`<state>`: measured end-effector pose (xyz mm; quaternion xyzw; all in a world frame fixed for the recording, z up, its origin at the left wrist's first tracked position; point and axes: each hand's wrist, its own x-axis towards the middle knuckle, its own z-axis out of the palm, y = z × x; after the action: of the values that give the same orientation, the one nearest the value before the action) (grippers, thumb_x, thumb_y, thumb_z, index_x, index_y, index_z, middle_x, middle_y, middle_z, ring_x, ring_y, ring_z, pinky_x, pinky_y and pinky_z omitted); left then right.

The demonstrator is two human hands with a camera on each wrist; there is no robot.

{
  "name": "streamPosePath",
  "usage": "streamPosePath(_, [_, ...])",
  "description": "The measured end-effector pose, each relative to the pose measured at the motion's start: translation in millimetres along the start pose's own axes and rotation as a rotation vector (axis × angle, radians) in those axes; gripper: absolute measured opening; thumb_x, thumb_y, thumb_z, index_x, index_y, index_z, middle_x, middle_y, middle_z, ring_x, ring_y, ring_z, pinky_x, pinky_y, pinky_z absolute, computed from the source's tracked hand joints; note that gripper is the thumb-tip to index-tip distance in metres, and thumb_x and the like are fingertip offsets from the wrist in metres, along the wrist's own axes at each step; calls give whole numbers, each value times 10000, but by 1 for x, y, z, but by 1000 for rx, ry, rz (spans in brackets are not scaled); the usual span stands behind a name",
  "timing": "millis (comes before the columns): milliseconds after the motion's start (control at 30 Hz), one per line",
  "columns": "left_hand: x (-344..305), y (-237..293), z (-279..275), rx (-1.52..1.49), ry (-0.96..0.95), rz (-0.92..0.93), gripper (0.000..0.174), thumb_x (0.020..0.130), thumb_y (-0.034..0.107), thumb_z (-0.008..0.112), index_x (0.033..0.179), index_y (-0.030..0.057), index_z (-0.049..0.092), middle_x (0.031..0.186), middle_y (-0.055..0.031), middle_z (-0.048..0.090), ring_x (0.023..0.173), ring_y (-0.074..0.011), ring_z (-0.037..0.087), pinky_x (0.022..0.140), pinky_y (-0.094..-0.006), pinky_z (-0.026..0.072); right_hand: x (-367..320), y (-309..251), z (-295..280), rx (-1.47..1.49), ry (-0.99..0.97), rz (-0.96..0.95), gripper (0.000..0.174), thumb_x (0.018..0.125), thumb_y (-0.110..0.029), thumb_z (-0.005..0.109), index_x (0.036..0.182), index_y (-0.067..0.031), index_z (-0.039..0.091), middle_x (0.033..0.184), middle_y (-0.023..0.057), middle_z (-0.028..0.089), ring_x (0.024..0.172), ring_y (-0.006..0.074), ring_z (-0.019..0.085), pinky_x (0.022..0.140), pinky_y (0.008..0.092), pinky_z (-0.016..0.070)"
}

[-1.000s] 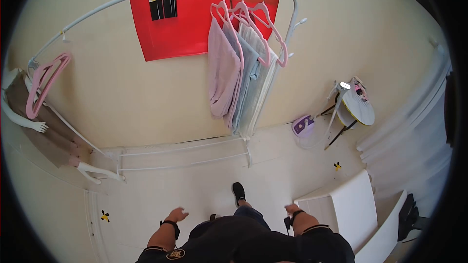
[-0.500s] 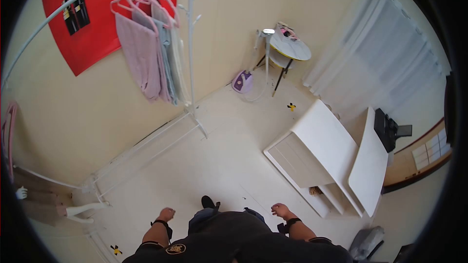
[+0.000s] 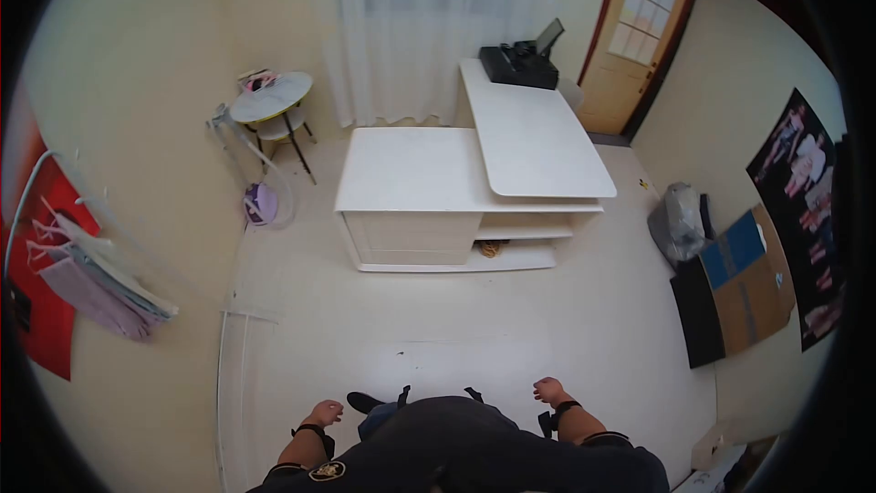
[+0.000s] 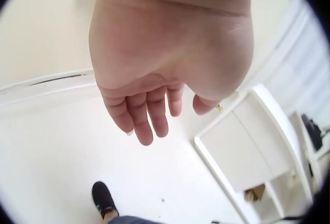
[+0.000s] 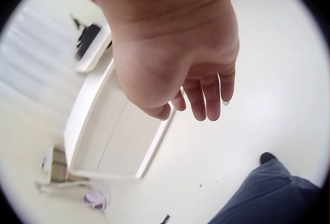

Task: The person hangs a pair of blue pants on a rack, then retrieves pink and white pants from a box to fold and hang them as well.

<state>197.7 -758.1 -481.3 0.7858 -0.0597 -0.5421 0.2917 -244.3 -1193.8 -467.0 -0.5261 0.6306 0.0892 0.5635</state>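
Low in the head view, the left hand [image 3: 327,413] hangs at the person's left side, over the pale floor. The right hand [image 3: 550,391] is held out on the other side, below the white counter [image 3: 411,169] and touching nothing. In the left wrist view the left hand [image 4: 170,54] shows its palm, with fingers loosely bent and nothing in them. The right hand [image 5: 178,54] in the right wrist view is likewise empty, its fingers hanging relaxed.
A black cash register [image 3: 520,67] stands on the counter's raised top. Left of it are a small round table [image 3: 274,99] and a purple steamer [image 3: 261,204]. Clothes [image 3: 96,297] hang at the far left. Cardboard boxes [image 3: 750,297] and a grey bag [image 3: 677,224] line the right wall.
The view has swung right, from the clothes rack and mannequin to the counter, door and right wall. Both hands stay low beside the body and empty.
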Motion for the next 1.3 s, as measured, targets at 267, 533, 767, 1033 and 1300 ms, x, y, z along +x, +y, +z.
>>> streamPosePath(267, [54, 87, 92, 482, -314, -23, 384, 857, 317, 457, 1145, 75, 535, 1034, -89, 611, 855, -215, 613, 709, -348, 456, -76, 222, -65, 313, 327, 456, 253, 818, -207, 495, 923, 9, 576, 850, 126, 632, 720, 218, 629, 563, 357, 449])
streamPosePath(533, [82, 258, 169, 584, -325, 104, 265, 803, 169, 526, 988, -16, 573, 876, -127, 619, 744, -204, 612, 624, -305, 501, -87, 221, -19, 550, 180, 294, 319, 834, -268, 511, 1047, -35, 557, 967, 117, 620, 799, 218, 612, 661, 350, 463])
streamPosePath(767, [143, 364, 266, 800, -464, 196, 271, 810, 184, 526, 964, -32, 582, 854, -126, 625, 724, -213, 617, 626, -317, 512, -93, 230, -49, 695, 240, 378, 337, 841, -276, 501, 1066, -31, 554, 991, 117, 614, 829, 218, 609, 701, 350, 470])
streamPosePath(1033, [223, 471, 428, 1102, -661, 207, 313, 818, 251, 507, 965, -12, 596, 855, -110, 634, 696, -203, 625, 593, -319, 491, -116, 230, -138, 997, 632, 459, 277, 813, -243, 513, 991, -36, 558, 908, 103, 623, 801, 209, 608, 662, 339, 467])
streamPosePath(1300, [202, 593, 582, 906, -758, 461, 266, 813, 173, 524, 980, -32, 551, 852, -133, 605, 760, -205, 605, 649, -314, 521, -115, 242, -72, 1242, 471, 744, 223, 838, -201, 488, 954, -20, 550, 875, 115, 612, 695, 209, 596, 568, 331, 443])
